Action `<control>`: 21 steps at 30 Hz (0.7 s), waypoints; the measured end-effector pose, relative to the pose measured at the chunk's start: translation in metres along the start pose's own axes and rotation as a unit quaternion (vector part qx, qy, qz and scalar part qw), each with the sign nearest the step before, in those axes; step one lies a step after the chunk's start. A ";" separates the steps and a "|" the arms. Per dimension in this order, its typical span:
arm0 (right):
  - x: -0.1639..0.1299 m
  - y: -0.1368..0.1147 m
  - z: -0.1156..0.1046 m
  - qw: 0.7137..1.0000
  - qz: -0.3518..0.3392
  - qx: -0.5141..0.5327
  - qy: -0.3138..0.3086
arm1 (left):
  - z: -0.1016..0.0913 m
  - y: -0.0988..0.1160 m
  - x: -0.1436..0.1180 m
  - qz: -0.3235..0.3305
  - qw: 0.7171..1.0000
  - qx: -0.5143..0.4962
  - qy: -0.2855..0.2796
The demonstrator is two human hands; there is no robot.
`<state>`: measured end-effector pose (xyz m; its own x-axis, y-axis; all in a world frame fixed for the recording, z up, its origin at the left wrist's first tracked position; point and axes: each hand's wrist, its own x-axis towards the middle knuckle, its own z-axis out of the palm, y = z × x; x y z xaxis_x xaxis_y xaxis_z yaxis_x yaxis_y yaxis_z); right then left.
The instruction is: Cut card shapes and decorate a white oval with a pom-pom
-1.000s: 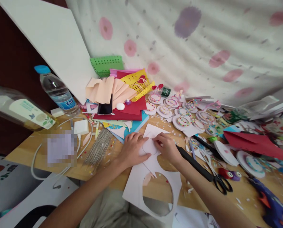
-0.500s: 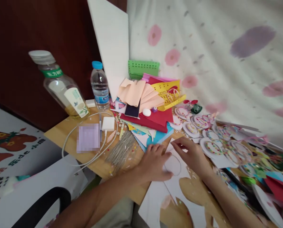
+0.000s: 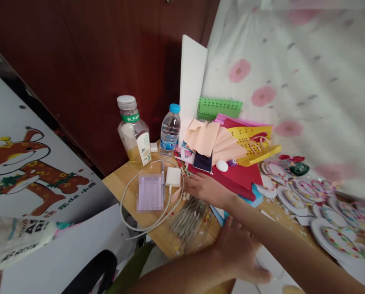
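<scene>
My right hand [image 3: 205, 188] reaches across to the left, its fingers stretched down at the table beside a white charger [image 3: 173, 177] and a bundle of thin grey sticks or wires [image 3: 190, 222]. What lies directly under those fingers is hidden. Closer to me, my left hand [image 3: 242, 251] rests open with its thumb spread, on a white sheet [image 3: 270, 261]. A thin circular outline shows on that sheet, partly covered by my right forearm. Just beyond the right hand lies a dark phone [image 3: 202, 161] on red sheets [image 3: 237, 179].
A tea bottle [image 3: 135, 139] and a water bottle [image 3: 170, 132] stand at the back left. A white cable [image 3: 123, 204] loops around a blurred lilac item [image 3: 151, 193]. Beaded rings on white discs [image 3: 338, 237] crowd the right side. Folded peach paper [image 3: 202, 136] tops the pile.
My right hand has left the circle on the white sheet and crossed over my left hand to beside the charger. The left hand stays on the sheet. The view has swung left.
</scene>
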<state>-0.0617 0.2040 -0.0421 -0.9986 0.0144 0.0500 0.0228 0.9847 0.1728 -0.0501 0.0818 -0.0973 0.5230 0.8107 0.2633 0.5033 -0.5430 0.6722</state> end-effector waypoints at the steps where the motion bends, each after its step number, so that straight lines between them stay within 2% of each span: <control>1: -0.003 0.002 -0.002 1.000 0.009 0.017 0.016 | 0.000 0.000 -0.001 -0.001 1.000 0.003 0.004; 3: -0.011 0.003 -0.008 0.995 0.030 0.075 0.057 | 0.000 0.000 -0.001 -0.002 1.000 0.004 0.011; 5: -0.018 -0.003 -0.017 0.977 0.051 0.171 0.117 | -0.001 -0.001 0.000 -0.007 1.000 0.000 0.004; 6: -0.020 -0.008 -0.022 0.955 0.078 0.232 0.170 | -0.002 -0.001 0.000 -0.009 1.000 -0.003 0.000; 7: -0.020 -0.013 -0.028 0.917 0.120 0.298 0.237 | -0.002 -0.001 0.001 -0.011 1.000 -0.006 -0.005; 8: -0.020 -0.018 -0.033 0.861 0.174 0.363 0.311 | -0.003 -0.001 0.002 -0.013 1.000 -0.008 -0.010; 9: -0.019 -0.023 -0.039 0.787 0.228 0.424 0.385 | -0.004 -0.001 0.002 -0.016 1.000 -0.009 -0.014; 11: -0.018 -0.028 -0.050 0.617 0.307 0.537 0.488 | -0.005 0.000 0.003 -0.021 1.000 -0.006 -0.020; 13: -0.021 -0.030 -0.060 0.466 0.331 0.642 0.511 | -0.005 0.000 0.004 -0.026 0.999 0.001 -0.019; 15: -0.029 -0.031 -0.067 0.355 0.331 0.726 0.488 | -0.004 0.000 0.006 -0.033 0.999 0.009 -0.018; 16: -0.034 -0.032 -0.071 0.317 0.329 0.755 0.471 | -0.004 0.001 0.007 -0.036 0.999 0.011 -0.019; 18: -0.046 -0.036 -0.076 0.266 0.316 0.793 0.448 | -0.005 0.001 0.008 -0.038 0.999 0.010 -0.021; 19: -0.051 -0.040 -0.078 0.251 0.309 0.805 0.439 | -0.005 0.002 0.009 -0.034 0.999 0.007 -0.020; 21: -0.060 -0.048 -0.083 0.237 0.298 0.819 0.428 | -0.007 0.003 0.011 -0.021 1.000 0.000 -0.015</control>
<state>0.0013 0.1418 0.0280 -0.4489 0.8865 -0.1122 -0.6012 -0.3926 -0.6960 -0.0479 0.0904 -0.0876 0.5213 0.8259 0.2148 0.5250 -0.5088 0.6823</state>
